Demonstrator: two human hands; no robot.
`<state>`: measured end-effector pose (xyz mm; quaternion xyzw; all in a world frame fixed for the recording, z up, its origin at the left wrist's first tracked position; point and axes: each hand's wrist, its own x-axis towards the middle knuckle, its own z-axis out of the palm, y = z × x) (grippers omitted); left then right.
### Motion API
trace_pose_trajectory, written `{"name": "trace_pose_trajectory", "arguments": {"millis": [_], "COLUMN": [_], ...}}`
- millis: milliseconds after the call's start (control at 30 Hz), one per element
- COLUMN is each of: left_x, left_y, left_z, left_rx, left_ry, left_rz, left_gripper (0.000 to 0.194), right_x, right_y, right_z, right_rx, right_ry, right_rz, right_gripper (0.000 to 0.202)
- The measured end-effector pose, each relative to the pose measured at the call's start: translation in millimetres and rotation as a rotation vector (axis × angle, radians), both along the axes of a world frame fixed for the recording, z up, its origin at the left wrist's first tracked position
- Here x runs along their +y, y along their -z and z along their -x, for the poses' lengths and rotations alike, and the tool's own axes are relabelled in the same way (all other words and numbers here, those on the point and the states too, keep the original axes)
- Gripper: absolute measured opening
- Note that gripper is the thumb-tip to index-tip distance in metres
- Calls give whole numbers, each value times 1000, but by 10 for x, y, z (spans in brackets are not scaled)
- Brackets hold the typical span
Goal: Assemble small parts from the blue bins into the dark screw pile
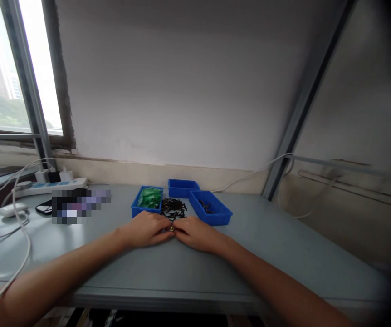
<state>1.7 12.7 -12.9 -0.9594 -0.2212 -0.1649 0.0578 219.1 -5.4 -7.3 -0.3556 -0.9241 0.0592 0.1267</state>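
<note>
My left hand [146, 229] and my right hand [197, 232] meet at the middle of the table, fingertips pinched together. Between them shows a small round gold-coloured piece [171, 229], with something dark just above it; its kind is too small to make out. Both hands seem to grip it. Right behind the fingers lies a loose pile of small black parts [174, 205], perhaps screws. To the left of the pile stands a blue bin [143, 212] filled with green plastic packets [150, 198]. A second blue bin [220, 220], on the right, holds several small dark parts [206, 207].
A third blue bin [183, 187] stands at the back near the wall. On the left are a white power strip [56, 186] with plugs, a white charger [13, 209], loose cables [28, 245] and a dark item, partly blurred out. Metal posts [280, 168] rise at both sides.
</note>
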Motion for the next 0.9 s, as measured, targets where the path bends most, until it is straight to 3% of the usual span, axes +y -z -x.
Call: {"name": "trace_pose_trajectory", "arguments": {"millis": [367,900], "left_x": [-3,-21], "left_y": [-2,-1], "left_z": [19,-7], "left_rx": [-66,92], "left_ry": [48,-30], "left_rz": [-33,28], "left_gripper": [27,10], "right_x": [29,-39], "right_y": [27,-84], "right_z": [7,-22], "right_rx": [96,36], "right_ry": [-38,-34], "right_rz": [104,30], "right_gripper": [16,20]}}
